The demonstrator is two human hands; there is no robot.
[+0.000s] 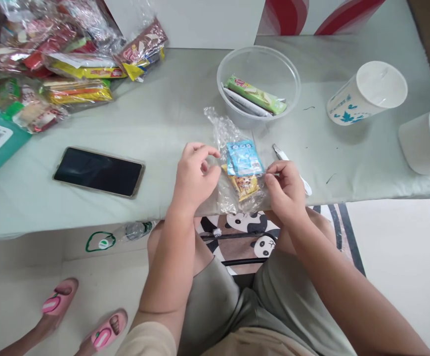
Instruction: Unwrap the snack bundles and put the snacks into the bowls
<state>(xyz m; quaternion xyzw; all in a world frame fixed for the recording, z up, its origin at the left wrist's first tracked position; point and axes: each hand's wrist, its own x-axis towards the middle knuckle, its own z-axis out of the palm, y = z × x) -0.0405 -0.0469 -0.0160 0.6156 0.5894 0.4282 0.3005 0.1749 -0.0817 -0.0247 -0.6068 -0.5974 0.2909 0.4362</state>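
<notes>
A clear plastic bag (228,195) lies near the table's front edge, with blue packets (244,157) and a yellow snack packet (246,187) in or on it; which, I cannot tell. My right hand (287,190) pinches the bag's right edge between thumb and fingertips. My left hand (198,173) is at the bag's left side, its fingers curved and apart from the thumb, with nothing visible between them. A white cutter-like tool (305,185) lies partly behind my right hand. Beyond the bag stands a round clear bowl (250,118) holding a green packet (255,94) and white-wrapped sticks.
A phone (99,171) lies at the left. Wrapped snacks (77,66) are heaped at the back left, beside a teal container (0,158). Two paper cups (348,101) stand at the right. A white box (193,24) is behind. Another person's feet in pink slippers (61,299) show below.
</notes>
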